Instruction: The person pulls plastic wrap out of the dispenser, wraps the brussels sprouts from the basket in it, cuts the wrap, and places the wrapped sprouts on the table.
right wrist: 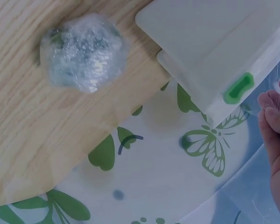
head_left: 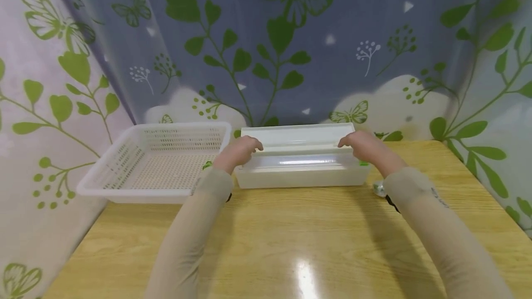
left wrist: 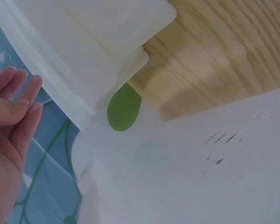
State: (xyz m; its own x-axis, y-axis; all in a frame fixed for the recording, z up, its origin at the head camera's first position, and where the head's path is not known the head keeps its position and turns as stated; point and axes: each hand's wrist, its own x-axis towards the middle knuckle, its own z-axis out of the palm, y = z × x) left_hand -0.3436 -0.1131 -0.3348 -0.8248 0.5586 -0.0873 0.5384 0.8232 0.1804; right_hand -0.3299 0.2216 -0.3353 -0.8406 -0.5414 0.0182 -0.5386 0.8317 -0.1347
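A long white box, likely a cling film dispenser, lies across the table with its lid raised at the back. Clear plastic film shines along its opening. My left hand is at the left end of the film, thumb against the fingertips, pinching its edge. At the other end my right hand pinches the film likewise; a strip of it glints beside those fingers in the right wrist view. A green slider sits on the box's right end. The film's edge between the hands is hard to make out.
To the left stands a white plastic basket, close to the box. A bundle wrapped in clear plastic, with green showing through, lies right of the box. Behind the wooden table hangs a patterned curtain.
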